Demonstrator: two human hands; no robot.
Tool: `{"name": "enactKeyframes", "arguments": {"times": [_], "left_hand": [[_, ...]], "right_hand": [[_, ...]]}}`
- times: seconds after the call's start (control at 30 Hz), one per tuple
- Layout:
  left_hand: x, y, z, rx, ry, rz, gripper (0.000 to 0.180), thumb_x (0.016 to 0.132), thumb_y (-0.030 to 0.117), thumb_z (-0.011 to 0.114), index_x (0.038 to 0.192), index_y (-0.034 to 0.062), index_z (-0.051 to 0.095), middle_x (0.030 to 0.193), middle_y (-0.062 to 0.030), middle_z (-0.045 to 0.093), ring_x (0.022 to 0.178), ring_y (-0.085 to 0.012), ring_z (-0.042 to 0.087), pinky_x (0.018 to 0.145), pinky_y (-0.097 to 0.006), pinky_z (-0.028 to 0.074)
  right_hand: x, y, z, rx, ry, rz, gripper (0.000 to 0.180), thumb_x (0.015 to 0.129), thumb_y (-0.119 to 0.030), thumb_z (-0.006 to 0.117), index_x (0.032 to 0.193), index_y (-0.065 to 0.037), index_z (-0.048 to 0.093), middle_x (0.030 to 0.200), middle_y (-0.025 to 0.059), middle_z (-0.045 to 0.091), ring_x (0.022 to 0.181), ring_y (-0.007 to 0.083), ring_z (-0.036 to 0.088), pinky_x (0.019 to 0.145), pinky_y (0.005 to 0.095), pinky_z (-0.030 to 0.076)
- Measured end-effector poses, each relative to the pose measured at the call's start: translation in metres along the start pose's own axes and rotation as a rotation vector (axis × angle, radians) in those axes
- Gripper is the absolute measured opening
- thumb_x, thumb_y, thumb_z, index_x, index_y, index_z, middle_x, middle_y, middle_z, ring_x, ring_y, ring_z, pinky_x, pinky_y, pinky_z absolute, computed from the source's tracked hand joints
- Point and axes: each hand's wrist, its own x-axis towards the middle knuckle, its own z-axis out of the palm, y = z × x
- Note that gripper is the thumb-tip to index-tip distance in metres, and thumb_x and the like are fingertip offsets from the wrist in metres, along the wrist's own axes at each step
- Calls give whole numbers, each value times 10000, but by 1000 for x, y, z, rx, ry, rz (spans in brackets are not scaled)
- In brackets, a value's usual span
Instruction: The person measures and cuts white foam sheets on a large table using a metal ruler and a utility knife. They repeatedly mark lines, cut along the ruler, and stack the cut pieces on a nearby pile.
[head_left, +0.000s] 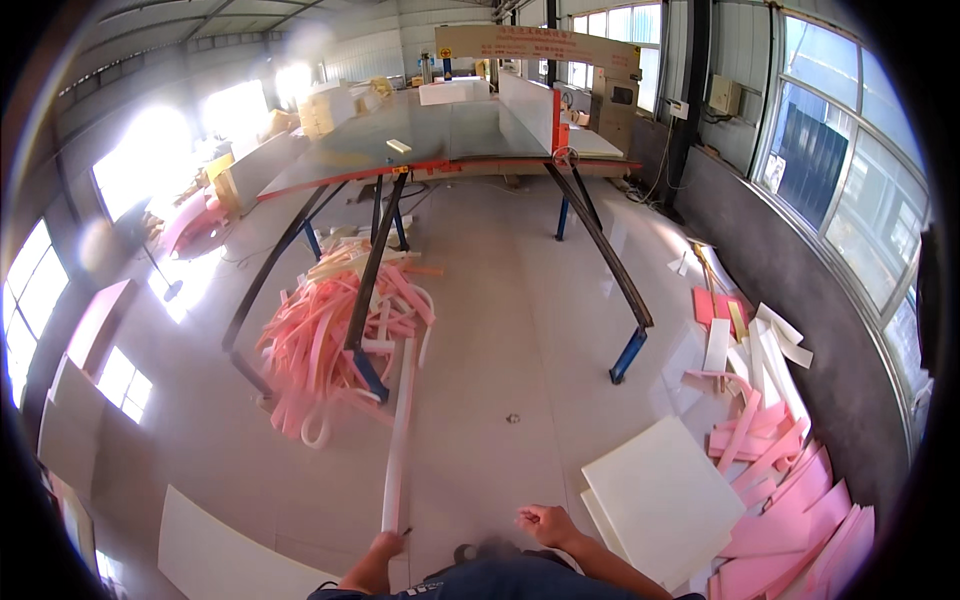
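Observation:
My left hand point(386, 546) is low in the view, closed at the near end of a long pale foam strip point(400, 440). A small dark object, too small to name, shows at its fingertips. The strip runs away from me along the floor to a tangled heap of pink and white foam strips point(325, 335). To the right, apart from the strip, my right hand point(546, 524) is raised in front of me with its fingers curled in, and nothing shows in them. Square white foam sheets point(665, 495) lie stacked on the floor beyond my right forearm.
A long machine table point(430, 140) with a red edge stands ahead on dark sloping legs point(605, 250) with blue feet. Pink foam offcuts point(785, 510) and white pieces point(765, 360) lie along the right wall. A large pale sheet point(225, 550) is at lower left.

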Motion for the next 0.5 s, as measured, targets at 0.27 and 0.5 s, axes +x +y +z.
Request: {"name": "enactKeyframes", "arguments": {"times": [0.27, 0.5], "left_hand": [[235, 210, -358, -747, 435, 108, 291, 855, 336, 605, 921, 57, 656, 726, -130, 652, 689, -270, 650, 621, -399, 500], [395, 93, -408, -378, 102, 10, 157, 847, 209, 625, 947, 111, 696, 747, -131, 649, 798, -242, 653, 700, -406, 501]], "right_hand": [[190, 74, -101, -118, 46, 119, 414, 824, -456, 632, 1047, -112, 687, 920, 127, 709, 861, 304, 682, 771, 396, 537], [428, 76, -163, -155, 54, -50, 342, 859, -443, 562, 887, -116, 655, 804, 169, 661, 794, 377, 645, 719, 483, 514]]}}
